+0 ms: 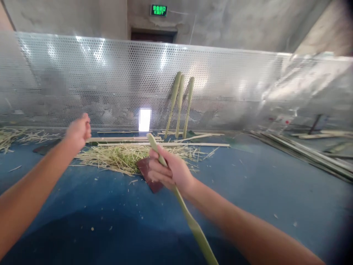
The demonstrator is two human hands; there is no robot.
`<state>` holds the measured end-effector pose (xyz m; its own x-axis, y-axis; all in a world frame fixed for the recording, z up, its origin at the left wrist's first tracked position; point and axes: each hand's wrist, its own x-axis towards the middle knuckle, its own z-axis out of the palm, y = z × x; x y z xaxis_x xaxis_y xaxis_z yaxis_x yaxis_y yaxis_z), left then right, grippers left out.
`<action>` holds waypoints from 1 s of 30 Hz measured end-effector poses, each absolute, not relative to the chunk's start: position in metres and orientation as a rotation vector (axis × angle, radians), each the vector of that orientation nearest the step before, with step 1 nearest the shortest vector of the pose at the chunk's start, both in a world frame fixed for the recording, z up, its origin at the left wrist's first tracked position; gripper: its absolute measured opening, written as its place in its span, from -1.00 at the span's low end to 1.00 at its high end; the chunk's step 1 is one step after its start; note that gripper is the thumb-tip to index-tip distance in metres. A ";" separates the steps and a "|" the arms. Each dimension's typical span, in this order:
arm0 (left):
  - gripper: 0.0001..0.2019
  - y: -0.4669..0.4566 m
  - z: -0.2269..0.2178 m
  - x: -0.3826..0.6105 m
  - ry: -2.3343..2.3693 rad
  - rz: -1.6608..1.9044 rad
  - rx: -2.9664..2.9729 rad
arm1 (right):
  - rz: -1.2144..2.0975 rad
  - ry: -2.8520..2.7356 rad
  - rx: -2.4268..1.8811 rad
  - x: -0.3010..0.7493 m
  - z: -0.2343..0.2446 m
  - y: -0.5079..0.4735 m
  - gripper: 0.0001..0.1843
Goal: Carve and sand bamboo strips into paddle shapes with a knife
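My right hand (171,167) is wrapped round the narrow part of a long green bamboo piece (190,217). Its rounded tip points up and away from me, while the wider part runs down past the bottom edge. Just beyond that hand, partly hidden by it, lies a dark reddish-brown sheet (150,178). My left hand (78,131) is raised at the left in a closed fist, slightly blurred. Whatever its fingers hold, if anything, is hidden. Three similar bamboo pieces (180,99) lean upright against the perforated metal panel (116,77).
Thin bamboo shavings (110,158) are heaped on the blue tabletop (220,191), with long pale strips (193,144) behind them. More shavings (24,136) lie far left. Long dark strips (303,152) are stacked at the right. A bright white, pixelated shape (145,119) stands near the panel.
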<state>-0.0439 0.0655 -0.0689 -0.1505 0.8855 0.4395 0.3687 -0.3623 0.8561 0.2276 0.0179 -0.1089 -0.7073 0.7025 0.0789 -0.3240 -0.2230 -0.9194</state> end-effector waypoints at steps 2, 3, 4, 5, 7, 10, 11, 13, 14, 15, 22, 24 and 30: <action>-0.54 0.059 -0.053 -0.052 1.364 1.696 1.569 | 1.965 -1.395 -0.473 0.234 -0.106 0.020 -0.58; -0.58 0.055 -0.050 -0.048 1.334 1.737 1.541 | 1.976 -1.401 -0.470 0.236 -0.106 0.022 -0.56; -0.60 0.049 -0.049 -0.041 1.305 1.757 1.529 | 1.998 -1.403 -0.458 0.237 -0.107 0.023 -0.56; -0.62 0.044 -0.050 -0.031 1.276 1.741 1.535 | 2.026 -1.405 -0.436 0.237 -0.107 0.025 -0.56; -0.65 0.030 -0.057 -0.005 1.212 1.616 1.594 | 2.085 -1.413 -0.375 0.237 -0.109 0.024 -0.57; -0.65 0.011 -0.069 0.028 1.176 1.303 1.850 | 2.132 -1.433 -0.288 0.236 -0.111 0.020 -0.57; -0.66 0.006 -0.071 0.036 1.173 1.201 1.935 | 2.137 -1.442 -0.264 0.236 -0.111 0.019 -0.57; -0.66 -0.001 -0.074 0.045 1.179 1.108 2.058 | 2.130 -1.458 -0.238 0.236 -0.113 0.018 -0.58; -0.66 -0.003 -0.075 0.048 1.184 1.085 2.097 | 2.121 -1.465 -0.238 0.235 -0.114 0.019 -0.58; -0.66 -0.005 -0.076 0.049 1.191 1.079 2.128 | 2.113 -1.471 -0.249 0.235 -0.115 0.019 -0.58; -0.65 -0.003 -0.079 0.048 1.295 1.051 2.177 | 2.014 -1.474 -0.385 0.229 -0.119 0.017 -0.50; -0.64 -0.002 -0.079 0.047 1.317 1.033 2.190 | 1.973 -1.491 -0.424 0.228 -0.119 0.016 -0.52; -0.63 0.001 -0.079 0.047 1.378 0.953 2.200 | 1.948 -1.470 -0.462 0.226 -0.122 0.020 -0.53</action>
<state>0.0474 0.0008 -0.0787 0.2919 0.8916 0.3461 0.6385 -0.4511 0.6235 0.2264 0.0199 -0.1222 -0.7292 0.6769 0.1007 -0.2823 -0.1635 -0.9453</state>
